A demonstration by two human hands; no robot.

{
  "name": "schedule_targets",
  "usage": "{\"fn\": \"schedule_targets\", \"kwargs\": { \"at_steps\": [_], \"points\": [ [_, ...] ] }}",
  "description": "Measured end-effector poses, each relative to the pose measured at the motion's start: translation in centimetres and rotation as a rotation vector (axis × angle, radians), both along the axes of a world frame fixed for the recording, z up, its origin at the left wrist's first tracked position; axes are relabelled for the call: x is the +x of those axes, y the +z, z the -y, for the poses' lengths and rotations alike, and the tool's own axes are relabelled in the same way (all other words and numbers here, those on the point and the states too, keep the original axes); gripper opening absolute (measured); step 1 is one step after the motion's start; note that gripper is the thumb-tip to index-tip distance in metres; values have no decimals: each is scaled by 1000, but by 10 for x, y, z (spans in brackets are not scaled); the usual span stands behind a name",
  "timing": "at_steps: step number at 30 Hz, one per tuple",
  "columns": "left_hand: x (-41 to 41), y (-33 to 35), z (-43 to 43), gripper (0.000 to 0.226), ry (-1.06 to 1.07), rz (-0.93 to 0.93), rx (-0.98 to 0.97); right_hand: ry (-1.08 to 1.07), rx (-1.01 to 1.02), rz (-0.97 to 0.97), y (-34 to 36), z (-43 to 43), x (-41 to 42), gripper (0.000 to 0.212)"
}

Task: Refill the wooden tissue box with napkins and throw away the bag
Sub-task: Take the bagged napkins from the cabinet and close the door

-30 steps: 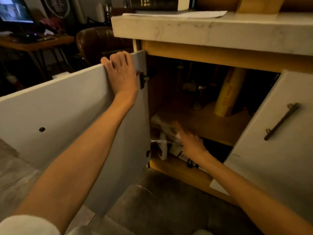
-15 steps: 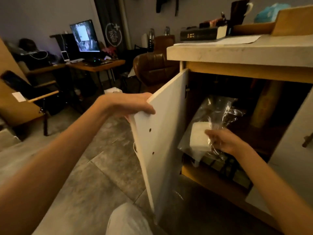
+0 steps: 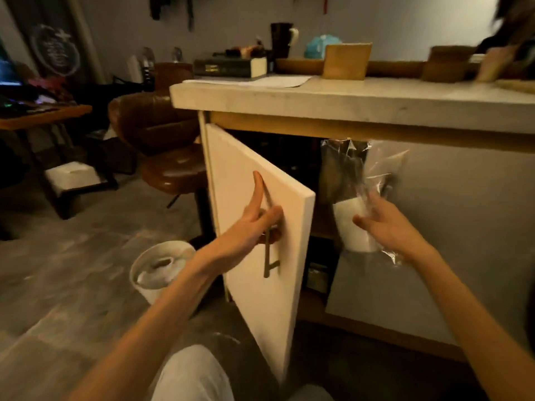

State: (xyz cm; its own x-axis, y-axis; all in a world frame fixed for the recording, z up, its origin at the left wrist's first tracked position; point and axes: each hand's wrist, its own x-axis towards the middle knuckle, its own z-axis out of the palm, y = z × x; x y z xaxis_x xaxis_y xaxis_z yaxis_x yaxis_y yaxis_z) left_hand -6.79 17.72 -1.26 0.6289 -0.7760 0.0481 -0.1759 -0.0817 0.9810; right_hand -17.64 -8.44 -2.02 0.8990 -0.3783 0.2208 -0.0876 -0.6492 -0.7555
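Note:
My right hand (image 3: pixel 385 227) grips a clear plastic bag (image 3: pixel 373 169) with a white stack of napkins (image 3: pixel 351 227) in its bottom, held up in front of the cabinet opening. My left hand (image 3: pixel 252 224) presses flat against the outer face of the white left cabinet door (image 3: pixel 246 169), fingers spread over its metal bar handle (image 3: pixel 269 256); the door stands partly ajar. The wooden tissue box (image 3: pixel 346 60) stands upright on the marble counter (image 3: pixel 347 102) above.
A white round bin (image 3: pixel 159 270) sits on the floor left of the door. A brown leather stool (image 3: pixel 162 146) stands behind it. The grey right cabinet door (image 3: pixel 448 227) is nearly shut. A thick book (image 3: pixel 228 67), mug and wooden containers line the counter.
My right hand has pulled the napkin bag out of the cabinet and lifted it. My left hand moved from the door's edge to its front face, swinging it toward shut. My view rose.

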Motion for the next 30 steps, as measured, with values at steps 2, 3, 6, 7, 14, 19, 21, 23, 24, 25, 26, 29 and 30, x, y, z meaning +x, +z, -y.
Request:
{"fn": "schedule_targets", "kwargs": {
  "at_steps": [2,3,6,7,14,19,21,23,24,25,26,29,30],
  "points": [
    [3,-2,42,91,-15,18,26,-92,21,-20,-3,19,-20,68],
    [3,-1,63,91,1,39,51,-136,29,-35,-5,27,-30,68],
    [-4,9,124,86,160,113,122,-244,43,-91,-17,40,-57,69],
    [-5,12,142,84,235,118,150,-270,68,-106,-21,40,-62,70],
    [26,8,216,83,523,282,252,-343,172,-152,-47,40,-72,69],
    [43,1,230,80,549,320,226,-339,227,-204,-63,46,-72,71],
    [47,-1,231,80,534,316,230,-343,211,-220,-63,49,-68,71],
    [50,-3,233,81,541,331,222,-343,201,-234,-61,51,-65,68],
    [52,-5,233,82,542,336,214,-338,196,-235,-61,52,-64,66],
    [52,-6,233,83,538,335,207,-335,189,-240,-61,53,-62,64],
    [53,-7,234,84,532,330,203,-331,182,-243,-63,54,-60,63],
    [51,-5,229,86,498,287,216,-311,159,-259,-68,55,-56,64],
    [50,-2,224,86,491,317,248,-305,163,-266,-68,54,-55,64]
  ]
}}
